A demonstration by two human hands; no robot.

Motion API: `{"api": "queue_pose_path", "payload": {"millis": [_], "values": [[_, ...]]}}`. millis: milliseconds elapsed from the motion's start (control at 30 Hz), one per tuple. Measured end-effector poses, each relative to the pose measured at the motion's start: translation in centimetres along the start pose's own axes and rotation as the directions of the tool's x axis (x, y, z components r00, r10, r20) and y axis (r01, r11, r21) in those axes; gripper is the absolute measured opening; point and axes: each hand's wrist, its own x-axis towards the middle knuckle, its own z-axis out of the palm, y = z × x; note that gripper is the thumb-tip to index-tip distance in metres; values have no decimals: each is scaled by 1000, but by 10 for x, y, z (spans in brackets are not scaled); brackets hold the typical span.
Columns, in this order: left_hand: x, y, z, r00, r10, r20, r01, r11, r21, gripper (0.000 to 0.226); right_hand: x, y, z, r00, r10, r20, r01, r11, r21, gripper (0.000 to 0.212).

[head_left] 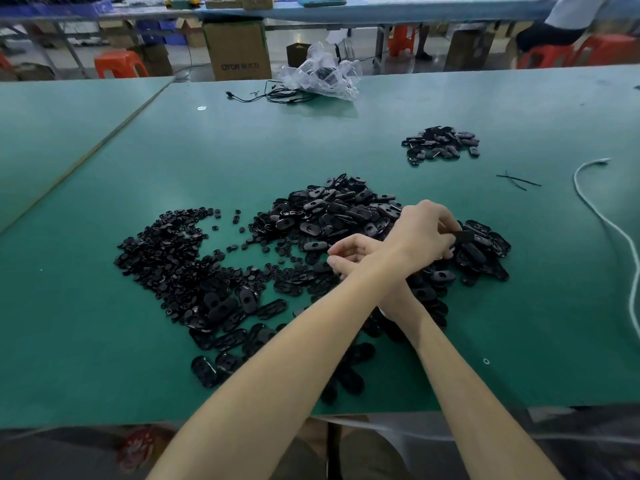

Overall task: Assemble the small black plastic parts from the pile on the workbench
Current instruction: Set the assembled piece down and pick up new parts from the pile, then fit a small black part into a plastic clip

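Arms crossed over the pile (332, 216) mid-desk (242, 150): left hand (424, 233) grip pinched on an oval black part (465, 236) at the pile's right edge; right hand (349, 254) curled, contents unclear, likely readying its mate.

- Before you: green workbench (242, 161), a seam running across its left part.
- Beyond it you have: orange stool (119, 64), cardboard box (237, 50), pale floor (277, 38).
- Farther back: second bench (415, 8), blue bins (162, 27).

black parts (332, 216), green workbench (242, 150), white cord (602, 216)
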Motion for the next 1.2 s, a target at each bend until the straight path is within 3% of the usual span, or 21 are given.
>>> {"api": "queue_pose_path", "payload": {"millis": [167,267,367,433,533,667,767,1000,1200], "values": [[0,-2,-1,997,58,50,-58,998,14,47,-2,2,-3,999,-9,50,5,998,68,19],[-12,-6,-13,994,84,-67,-91,990,-110,47,-6,1,-4,995,-45,89,43,999,27,19],[-26,-19,-34,963,103,-248,-140,981,-135,43,-2,1,-1,999,-36,-35,30,988,-149,18],[-36,-34,-54,942,60,-331,-108,986,-127,41,0,-1,2,998,-39,-42,28,975,-222,21],[-54,-65,-84,921,-34,-389,20,999,-39,36,0,-4,6,999,-41,-14,38,983,-177,12],[-76,-107,-107,922,-128,-366,224,946,232,21,-1,-5,7,997,-69,-27,61,975,-215,15],[-90,-125,-111,932,-200,-304,301,894,333,9,-5,-7,7,997,-71,-18,64,965,-254,19],[-109,-133,-115,951,-179,-251,259,906,335,10,-4,-9,7,995,-96,25,98,899,-427,32],[-116,-128,-114,947,-222,-233,286,912,294,10,-4,-9,11,995,-95,28,97,872,-480,20]]}}
